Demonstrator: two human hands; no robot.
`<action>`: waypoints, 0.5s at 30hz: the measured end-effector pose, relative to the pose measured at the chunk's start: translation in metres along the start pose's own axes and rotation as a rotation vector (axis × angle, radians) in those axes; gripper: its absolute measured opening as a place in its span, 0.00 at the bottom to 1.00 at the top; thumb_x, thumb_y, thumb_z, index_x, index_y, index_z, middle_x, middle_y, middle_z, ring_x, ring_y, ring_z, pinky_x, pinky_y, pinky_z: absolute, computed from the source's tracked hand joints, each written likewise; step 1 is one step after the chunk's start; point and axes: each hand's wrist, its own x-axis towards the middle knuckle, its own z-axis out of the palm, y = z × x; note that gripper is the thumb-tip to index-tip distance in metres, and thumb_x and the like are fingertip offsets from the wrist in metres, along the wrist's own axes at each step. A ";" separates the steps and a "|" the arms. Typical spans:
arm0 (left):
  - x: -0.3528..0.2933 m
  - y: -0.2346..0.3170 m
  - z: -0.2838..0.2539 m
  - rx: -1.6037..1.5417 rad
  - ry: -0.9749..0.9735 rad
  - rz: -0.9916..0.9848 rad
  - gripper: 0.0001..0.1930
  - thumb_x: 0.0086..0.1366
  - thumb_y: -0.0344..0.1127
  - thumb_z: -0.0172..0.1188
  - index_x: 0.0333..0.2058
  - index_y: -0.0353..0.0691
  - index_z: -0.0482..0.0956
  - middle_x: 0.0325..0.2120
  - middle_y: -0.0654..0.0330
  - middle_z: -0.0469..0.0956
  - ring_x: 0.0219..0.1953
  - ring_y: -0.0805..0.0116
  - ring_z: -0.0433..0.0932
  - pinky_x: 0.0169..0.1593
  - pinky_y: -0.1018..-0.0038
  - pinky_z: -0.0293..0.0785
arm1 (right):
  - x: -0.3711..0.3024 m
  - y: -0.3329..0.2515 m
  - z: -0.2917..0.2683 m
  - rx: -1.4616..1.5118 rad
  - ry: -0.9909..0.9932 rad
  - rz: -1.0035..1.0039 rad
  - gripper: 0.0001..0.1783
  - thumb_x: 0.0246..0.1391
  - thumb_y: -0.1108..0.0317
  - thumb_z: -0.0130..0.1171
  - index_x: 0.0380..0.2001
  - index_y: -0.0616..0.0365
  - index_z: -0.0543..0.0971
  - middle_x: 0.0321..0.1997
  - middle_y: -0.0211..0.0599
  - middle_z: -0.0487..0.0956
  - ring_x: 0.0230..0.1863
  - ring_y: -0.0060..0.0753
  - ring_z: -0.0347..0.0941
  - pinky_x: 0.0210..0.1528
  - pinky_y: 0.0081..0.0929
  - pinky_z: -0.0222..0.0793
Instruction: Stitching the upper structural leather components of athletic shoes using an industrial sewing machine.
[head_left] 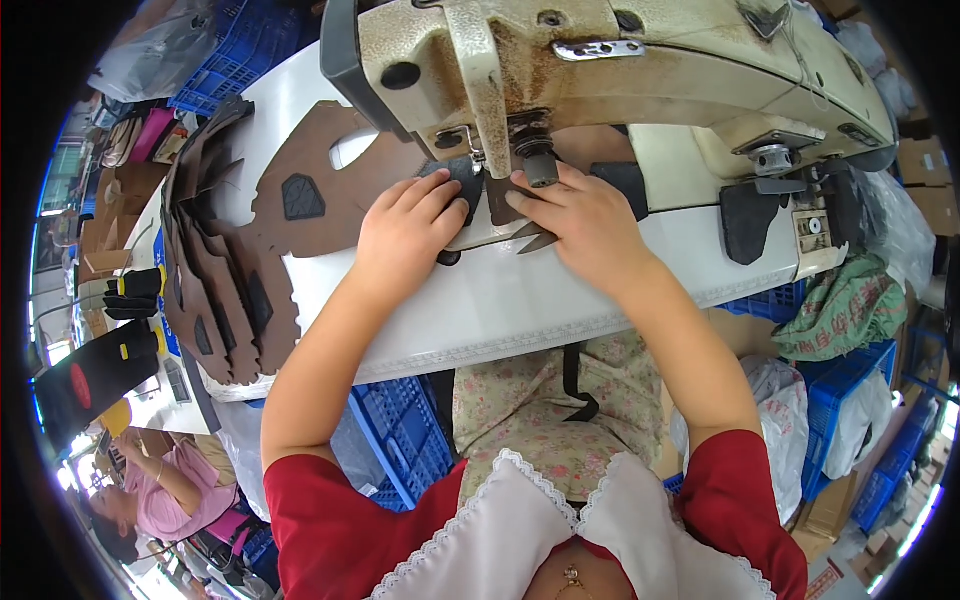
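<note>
A brown leather-like piece (295, 155) with dark patches sewn or laid on it lies under the sewing machine (620, 85). My left hand (412, 228) lies with its fingers stretched out on a black patch (462, 185), left of the needle area. My right hand (585, 222) presses its thumb and forefinger on the brown piece, just right of the presser foot (478, 158). Pointed metal blades, which look like thread snips (537, 240), stick out from under that palm; their handle is hidden in the hand. Another black patch (622, 182) shows beyond my right hand.
A stack of brown pieces (205, 290) hangs over the table's left end. Loose black patches (748, 222) lie at the right of the white tabletop (440, 320). Blue crates (405, 430) stand below. A person in pink (185, 490) sits at the far left.
</note>
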 end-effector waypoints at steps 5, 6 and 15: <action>0.002 -0.003 0.001 0.025 -0.020 -0.017 0.13 0.54 0.32 0.56 0.40 0.43 0.80 0.47 0.61 0.79 0.55 0.62 0.75 0.55 0.66 0.73 | 0.005 0.003 -0.002 0.008 -0.006 0.005 0.19 0.47 0.75 0.54 0.43 0.52 0.82 0.55 0.32 0.79 0.66 0.32 0.67 0.51 0.36 0.73; 0.002 -0.004 0.000 0.022 -0.023 -0.016 0.14 0.54 0.32 0.56 0.40 0.43 0.80 0.47 0.60 0.79 0.55 0.62 0.75 0.55 0.66 0.73 | 0.006 0.004 -0.002 0.008 -0.005 0.005 0.19 0.47 0.75 0.54 0.43 0.52 0.82 0.55 0.32 0.79 0.66 0.32 0.67 0.51 0.36 0.73; -0.011 -0.010 -0.009 -0.122 -0.067 -0.038 0.22 0.47 0.25 0.60 0.45 0.44 0.81 0.47 0.60 0.80 0.50 0.60 0.79 0.47 0.65 0.77 | 0.006 0.011 -0.004 0.030 -0.014 -0.049 0.19 0.45 0.76 0.55 0.43 0.55 0.82 0.55 0.34 0.80 0.66 0.37 0.66 0.54 0.36 0.72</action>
